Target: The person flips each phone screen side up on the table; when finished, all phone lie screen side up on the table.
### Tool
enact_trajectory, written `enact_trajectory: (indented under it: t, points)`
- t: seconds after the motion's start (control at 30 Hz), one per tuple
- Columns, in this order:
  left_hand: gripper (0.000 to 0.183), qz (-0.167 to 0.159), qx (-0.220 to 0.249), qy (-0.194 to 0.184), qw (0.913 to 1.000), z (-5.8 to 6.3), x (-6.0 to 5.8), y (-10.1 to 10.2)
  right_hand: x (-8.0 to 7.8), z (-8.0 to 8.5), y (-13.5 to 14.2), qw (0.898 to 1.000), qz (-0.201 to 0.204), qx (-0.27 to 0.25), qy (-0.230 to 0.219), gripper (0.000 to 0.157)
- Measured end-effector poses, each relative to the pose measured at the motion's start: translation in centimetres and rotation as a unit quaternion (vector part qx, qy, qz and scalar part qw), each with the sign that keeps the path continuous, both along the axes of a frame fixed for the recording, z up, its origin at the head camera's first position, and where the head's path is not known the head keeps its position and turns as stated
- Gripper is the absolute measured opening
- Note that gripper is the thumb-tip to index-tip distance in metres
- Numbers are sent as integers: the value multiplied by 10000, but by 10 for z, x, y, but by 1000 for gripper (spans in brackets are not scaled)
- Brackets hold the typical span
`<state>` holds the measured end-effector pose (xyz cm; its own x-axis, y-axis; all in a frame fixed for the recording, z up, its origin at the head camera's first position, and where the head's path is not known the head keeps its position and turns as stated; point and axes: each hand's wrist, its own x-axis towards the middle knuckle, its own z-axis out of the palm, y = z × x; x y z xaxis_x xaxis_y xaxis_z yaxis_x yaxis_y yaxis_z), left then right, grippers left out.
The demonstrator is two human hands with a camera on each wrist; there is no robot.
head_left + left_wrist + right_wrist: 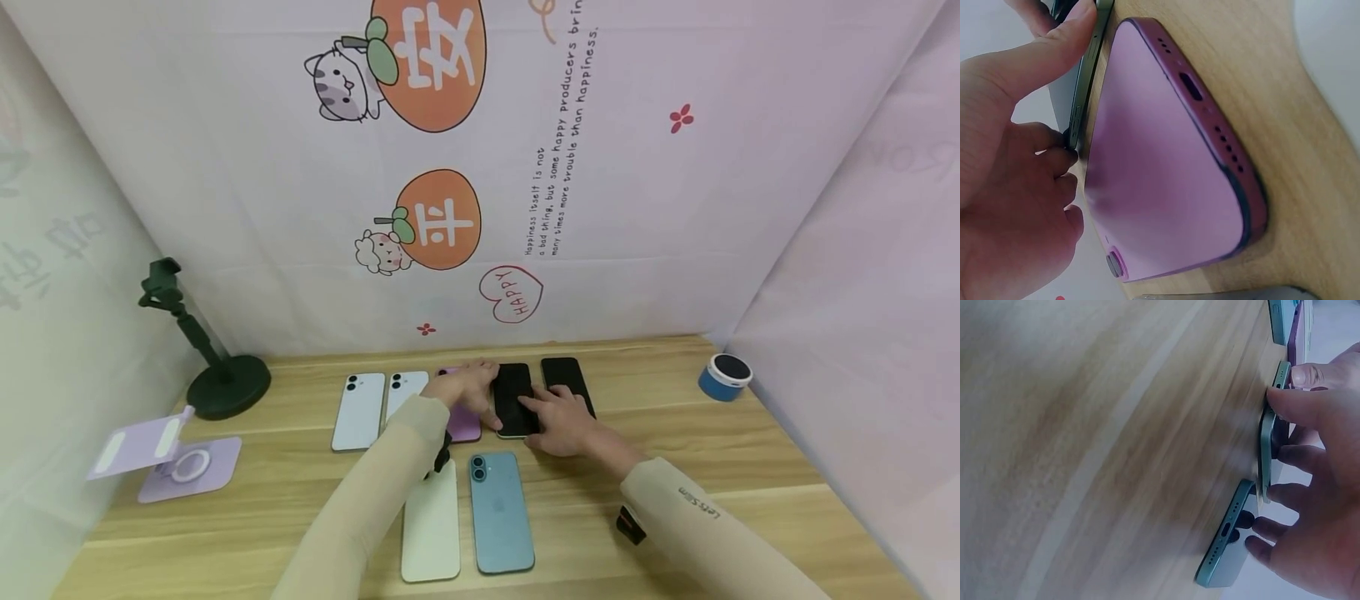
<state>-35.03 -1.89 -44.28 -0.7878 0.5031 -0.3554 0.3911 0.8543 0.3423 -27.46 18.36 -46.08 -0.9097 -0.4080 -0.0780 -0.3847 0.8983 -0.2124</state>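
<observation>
A smartphone (514,402) lies with its black screen up, its green edge (1265,440) showing in the right wrist view. My left hand (467,388) holds its left side, thumb toward the near end and curled fingers at the far corner. From the right, my right hand (564,423) grips the same phone, its thumb at the near edge and other fingers over the screen and right side. Beneath my left hand lies a purple phone (1160,150), back up. Another black-screened phone (1225,550) sits just right, partly hidden by my right hand in the head view.
Two white phones (358,412) lie at the left of the row. Nearer are a pale phone (431,537) and a blue phone (502,517). A lilac folding stand (213,467) and dark green stand (228,387) are left; a small blue cylinder (722,382) stands right.
</observation>
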Motion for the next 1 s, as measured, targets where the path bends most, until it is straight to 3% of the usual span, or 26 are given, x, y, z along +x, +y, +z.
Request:
enact_trajectory:
  t: [0.37, 0.6, 0.8, 1.0]
  points:
    - [113, -45, 158, -53, 9999, 0, 1, -7, 0, 4, 0, 9995, 10, -4, -319, 68]
    - [110, -310, 151, 384, 9987, 9, -6, -26, -3, 4, 3, 9993, -55, -45, -365, 68]
    - [108, -99, 29, 195, 9998, 15, -4, -48, -2, 5, -5, 9996, 151, -224, -85, 60]
    - [107, 217, -110, -10, 9997, 13, -1, -60, -2, 4, -26, 9968, 489, -592, 238, 55]
